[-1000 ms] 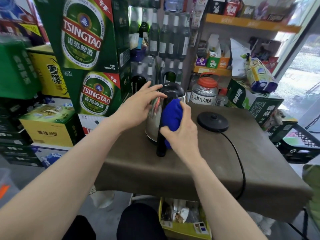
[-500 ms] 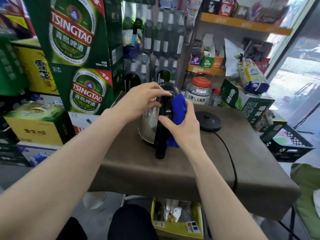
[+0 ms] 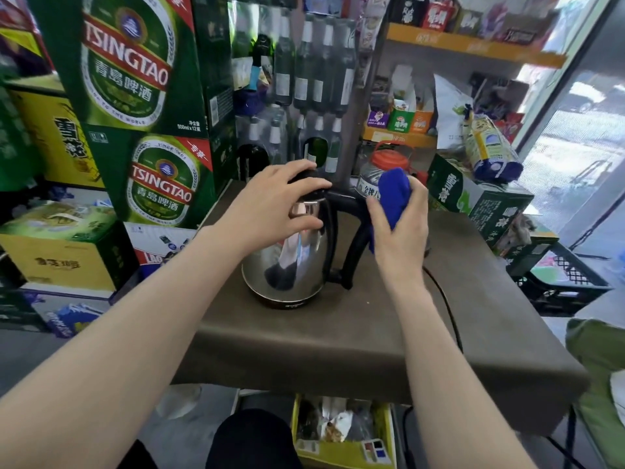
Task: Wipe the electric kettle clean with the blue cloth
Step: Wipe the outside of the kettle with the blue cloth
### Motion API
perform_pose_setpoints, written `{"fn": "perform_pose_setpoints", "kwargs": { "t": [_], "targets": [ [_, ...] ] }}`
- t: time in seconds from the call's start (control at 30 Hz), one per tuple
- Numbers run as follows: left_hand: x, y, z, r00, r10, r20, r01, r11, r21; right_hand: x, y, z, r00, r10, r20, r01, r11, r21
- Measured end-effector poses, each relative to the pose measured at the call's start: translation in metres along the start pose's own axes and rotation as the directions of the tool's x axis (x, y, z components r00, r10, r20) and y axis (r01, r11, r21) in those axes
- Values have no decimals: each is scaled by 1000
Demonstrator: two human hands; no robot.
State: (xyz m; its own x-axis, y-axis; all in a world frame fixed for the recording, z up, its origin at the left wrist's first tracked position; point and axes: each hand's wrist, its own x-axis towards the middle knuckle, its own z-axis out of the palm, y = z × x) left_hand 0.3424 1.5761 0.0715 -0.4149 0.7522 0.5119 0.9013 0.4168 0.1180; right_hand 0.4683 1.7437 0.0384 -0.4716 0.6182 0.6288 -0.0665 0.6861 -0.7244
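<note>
A shiny steel electric kettle (image 3: 287, 265) with a black lid and black handle stands upright on a brown-covered table (image 3: 338, 350). My left hand (image 3: 274, 204) grips its top, fingers over the lid and upper body. The handle (image 3: 355, 231) points right. My right hand (image 3: 399, 225) is closed on a bunched blue cloth (image 3: 392, 194) and presses it against the outer side of the handle near its top.
A black power cord (image 3: 446, 313) runs across the table behind my right forearm; the kettle base is hidden. A red-capped jar (image 3: 382, 164) and green carton (image 3: 473, 194) stand behind. Stacked green beer cartons (image 3: 145, 96) rise on the left. A black crate (image 3: 568, 282) sits at the right.
The kettle has been turned so its handle points right instead of toward me. My right hand with the cloth has moved up and right along the handle.
</note>
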Motion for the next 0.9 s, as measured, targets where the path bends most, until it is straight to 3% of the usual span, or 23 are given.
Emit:
{"fn": "perform_pose_setpoints", "kwargs": {
  "t": [0.2,0.33,0.4,0.57,0.67,0.8,0.9],
  "targets": [
    [-5,0,8,997,1,-82,2,999,38,-62,19,66,980,-188,-70,175,971,-164],
    [-6,-1,11,995,0,-99,5,999,43,-117,44,69,991,123,48,-124,992,26],
    [-6,-2,12,995,-1,-104,7,999,53,-117,40,62,977,208,54,-212,973,87],
    [-7,-2,12,992,-1,-130,9,998,66,-75,-4,63,989,146,39,-150,977,150],
    [-5,-2,15,989,-20,-150,40,991,129,-80,1,75,988,141,54,-142,990,9],
    [-3,0,17,987,-31,-155,53,989,140,-101,34,63,932,331,148,-316,942,-114],
    [-4,1,16,988,-28,-154,52,987,150,-79,27,40,938,347,3,-347,938,0]
  ]
}}
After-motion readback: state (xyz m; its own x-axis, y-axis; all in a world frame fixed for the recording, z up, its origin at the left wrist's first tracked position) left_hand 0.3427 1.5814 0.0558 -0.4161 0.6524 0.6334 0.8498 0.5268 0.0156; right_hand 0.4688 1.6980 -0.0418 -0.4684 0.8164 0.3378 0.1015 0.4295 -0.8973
